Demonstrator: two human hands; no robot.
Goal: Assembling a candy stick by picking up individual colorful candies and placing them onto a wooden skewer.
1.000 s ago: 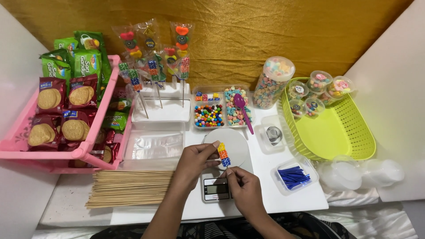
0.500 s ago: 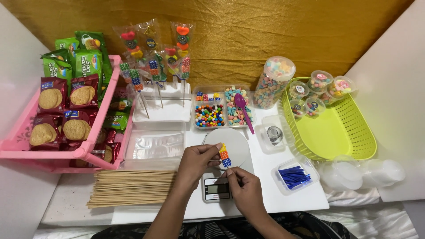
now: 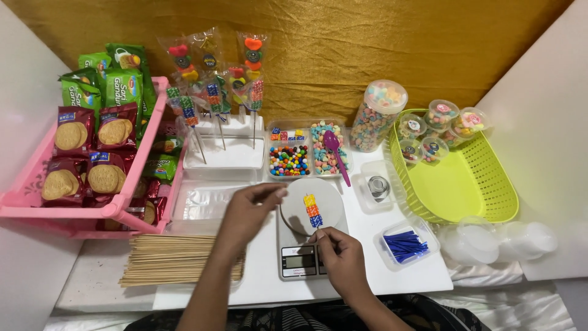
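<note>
Right hand [image 3: 343,257] pinches the skewer [image 3: 313,211] upright over the scale [image 3: 300,254]; left hand [image 3: 248,211], fingers loosely curled, holds nothing. Tilting may slide candies off.

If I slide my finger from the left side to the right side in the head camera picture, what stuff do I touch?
Pink basket of biscuit packs → bundle of wooden skewers → left hand → candy skewer held by the right hand → box of blue twist ties → green basket → clear lids.
</note>
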